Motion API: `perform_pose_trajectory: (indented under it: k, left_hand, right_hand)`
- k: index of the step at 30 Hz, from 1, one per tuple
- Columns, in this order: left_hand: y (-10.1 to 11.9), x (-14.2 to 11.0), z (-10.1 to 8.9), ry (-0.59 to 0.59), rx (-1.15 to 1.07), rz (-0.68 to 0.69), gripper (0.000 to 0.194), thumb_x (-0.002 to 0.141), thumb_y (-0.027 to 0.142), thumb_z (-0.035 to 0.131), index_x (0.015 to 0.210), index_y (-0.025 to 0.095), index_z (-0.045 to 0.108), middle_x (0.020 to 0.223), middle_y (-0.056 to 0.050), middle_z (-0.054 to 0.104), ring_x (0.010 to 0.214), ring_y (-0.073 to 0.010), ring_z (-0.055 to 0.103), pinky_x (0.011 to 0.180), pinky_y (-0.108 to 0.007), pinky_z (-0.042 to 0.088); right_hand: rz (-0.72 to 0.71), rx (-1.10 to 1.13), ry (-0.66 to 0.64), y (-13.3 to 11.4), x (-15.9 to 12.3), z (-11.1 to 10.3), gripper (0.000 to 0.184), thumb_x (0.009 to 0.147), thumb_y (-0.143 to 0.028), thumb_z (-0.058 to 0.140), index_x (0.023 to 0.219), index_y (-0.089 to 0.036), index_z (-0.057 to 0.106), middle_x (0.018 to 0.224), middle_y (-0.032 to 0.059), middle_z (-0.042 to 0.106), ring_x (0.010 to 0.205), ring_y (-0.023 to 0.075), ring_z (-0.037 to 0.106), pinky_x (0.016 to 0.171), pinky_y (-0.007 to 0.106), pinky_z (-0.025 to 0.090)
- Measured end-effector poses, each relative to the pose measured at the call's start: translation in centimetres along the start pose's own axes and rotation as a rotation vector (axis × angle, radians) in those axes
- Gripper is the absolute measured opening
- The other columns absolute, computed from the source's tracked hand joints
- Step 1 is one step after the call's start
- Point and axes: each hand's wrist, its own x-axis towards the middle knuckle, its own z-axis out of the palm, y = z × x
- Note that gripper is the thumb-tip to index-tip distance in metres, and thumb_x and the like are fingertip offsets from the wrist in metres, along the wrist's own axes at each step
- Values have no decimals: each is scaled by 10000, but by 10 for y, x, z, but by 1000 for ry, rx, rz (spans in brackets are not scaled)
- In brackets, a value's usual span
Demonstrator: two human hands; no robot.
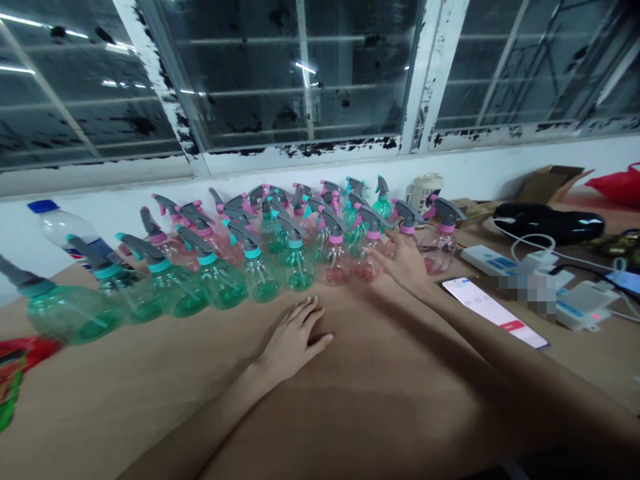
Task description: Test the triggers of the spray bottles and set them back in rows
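Spray bottles with grey trigger heads stand in rows on the wooden table, some green with teal collars, others pink with pink collars. My right hand (406, 261) reaches to the right end of the front row. Its thumb lies across a pink spray bottle (367, 270) and its index finger is at that bottle's right side; the other fingers are partly hidden. Another pink spray bottle (437, 252) stands right of this hand. My left hand (294, 339) rests flat on the table, fingers spread and empty, in front of a green spray bottle (300, 269).
A lit phone (493, 312) lies right of my right forearm, near white power strips (583, 303) and cables. Behind are a black glossy object (550, 225), a paper cup (425, 190) and cardboard. At left stand a blue-capped bottle (70, 230) and a red-green packet (23, 360).
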Motion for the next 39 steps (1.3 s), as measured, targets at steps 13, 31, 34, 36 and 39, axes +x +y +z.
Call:
perform_pose_trajectory:
  k: [13, 31, 34, 36, 39]
  left_hand:
    - [-1, 1, 2, -3, -1, 6, 553, 909, 523, 429, 1293, 130, 485, 1434, -116, 398, 1338, -238, 330, 1099, -400, 276]
    - [-2, 2, 4, 24, 14, 25, 561, 907, 528, 425, 1288, 120, 487, 1414, -129, 424, 1317, -248, 364, 1081, -415, 302]
    - [-3, 2, 5, 37, 11, 30, 558, 908, 531, 419, 1289, 129, 484, 1415, -123, 424, 1315, -247, 368, 1078, -419, 306]
    - [-3, 2, 5, 38, 7, 30, 557, 906, 531, 423, 1287, 129, 487, 1414, -123, 424, 1315, -247, 368, 1080, -420, 302]
    - [-2, 3, 4, 25, 4, 20, 556, 904, 521, 437, 1288, 123, 490, 1420, -124, 416, 1320, -245, 360, 1086, -409, 297]
  right_hand:
    - [20, -104, -83, -10, -26, -14, 665, 772, -695, 447, 1144, -150, 532, 1078, 179, 639, 982, 355, 600, 739, 446, 478]
    - [2, 699, -464, -17, -68, -84, 641, 698, -507, 675, 1276, -322, 466, 1239, 60, 563, 1093, 298, 546, 893, 459, 439]
    - [47, 700, -495, -27, -62, -87, 600, 661, -479, 709, 1212, -328, 525, 1103, 41, 628, 972, 270, 598, 820, 428, 471]
    - [123, 701, -519, -35, -63, -86, 475, 656, -463, 711, 1086, -296, 600, 912, 28, 661, 814, 239, 622, 722, 398, 492]
    - [252, 677, -474, -45, -66, -80, 275, 658, -439, 689, 845, -245, 635, 683, 8, 610, 656, 212, 589, 603, 361, 479]
